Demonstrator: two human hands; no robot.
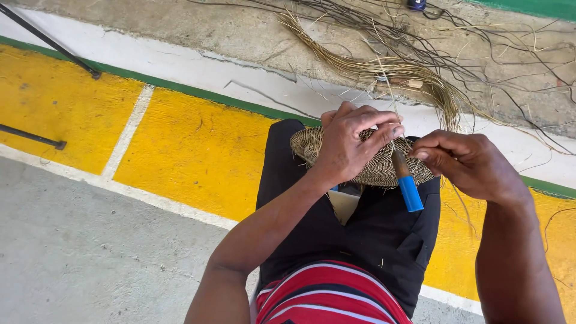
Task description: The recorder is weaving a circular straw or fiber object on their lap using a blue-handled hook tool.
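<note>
Both hands (354, 141) (465, 162) pinch fibres on woven disc (375, 168).

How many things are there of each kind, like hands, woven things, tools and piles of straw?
Hands: 2, the left hand and the right hand
Round flat woven straw discs: 1
Tools with a blue handle: 1
Loose bundles of dry tan straw on the ground: 1
Thin black metal rods on the floor: 2
Total: 7
</note>
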